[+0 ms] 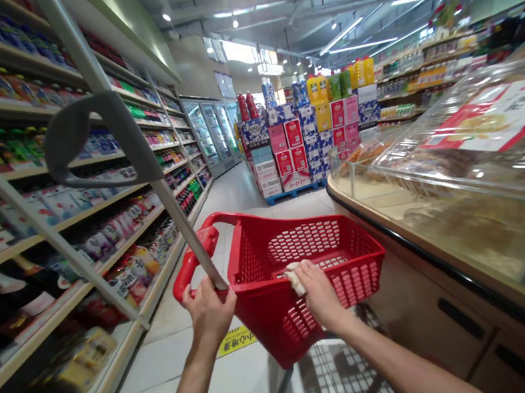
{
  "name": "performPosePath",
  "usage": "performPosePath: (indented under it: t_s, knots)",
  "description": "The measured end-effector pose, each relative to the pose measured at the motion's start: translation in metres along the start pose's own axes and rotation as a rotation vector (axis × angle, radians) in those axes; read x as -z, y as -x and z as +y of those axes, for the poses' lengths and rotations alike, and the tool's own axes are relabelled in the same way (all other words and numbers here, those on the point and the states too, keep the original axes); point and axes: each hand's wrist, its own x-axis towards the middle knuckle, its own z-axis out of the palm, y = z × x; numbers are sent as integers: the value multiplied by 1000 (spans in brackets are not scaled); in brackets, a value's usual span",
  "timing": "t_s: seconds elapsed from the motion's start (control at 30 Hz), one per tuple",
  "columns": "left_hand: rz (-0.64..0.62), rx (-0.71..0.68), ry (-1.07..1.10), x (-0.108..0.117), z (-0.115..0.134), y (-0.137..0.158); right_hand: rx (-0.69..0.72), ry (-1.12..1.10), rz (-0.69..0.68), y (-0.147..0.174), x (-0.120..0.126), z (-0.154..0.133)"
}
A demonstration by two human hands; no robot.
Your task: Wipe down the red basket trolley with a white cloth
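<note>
A red plastic shopping cart (264,318) with a perforated basket stands before me. My left hand (210,312) is closed on its near left edge, beside the red push handle (188,267). A grey metal pole (181,228) with a dark grey looped grip (130,135) slants up from this hand; its lower end is hidden, and I cannot tell whether my fingers hold it. My right hand (319,295) presses a crumpled white cloth (296,280) onto the basket's near rim, fingers curled over the edge. Inside the basket, no goods are visible.
Shelves of bottles and packages (62,211) line the left side. On the right, close to the cart, is a wooden counter (427,323) with clear plastic food boxes (477,145). Stacked drink cartons (290,154) stand ahead. A yellow sign (236,341) marks the floor.
</note>
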Motion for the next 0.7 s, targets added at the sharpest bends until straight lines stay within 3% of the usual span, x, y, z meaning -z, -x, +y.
performPosePath:
  t_s: [0.1, 0.17, 0.27, 0.37, 0.43, 0.5, 0.57, 0.6, 0.7]
  knots:
    - [-14, 4, 32, 0, -5, -4, 167, -120, -26, -12, -18, -62]
    - [-38, -18, 46, 2, -13, -6, 217, -139, -50, -16, -22, -74]
    - [-13, -59, 79, 8, -22, 1, 155, -64, -69, -7, -7, -27]
    - [302, -51, 112, 15, -11, 16, -38, -3, -7, 7, 22, 45]
    - [450, -153, 144, 17, 11, 21, -126, -86, 41, 15, 37, 62]
    - [353, -362, 184, 16, 38, 12, -139, -349, -15, 22, 43, 41]
    - [130, -497, 200, 10, 62, -11, -122, -744, -219, 34, 40, -4]
    - [46, -487, 200, 6, 71, -27, -142, -981, -389, 41, 36, -27]
    - [-81, -292, 163, -4, 80, -72, -86, -1174, -645, 60, 29, -74]
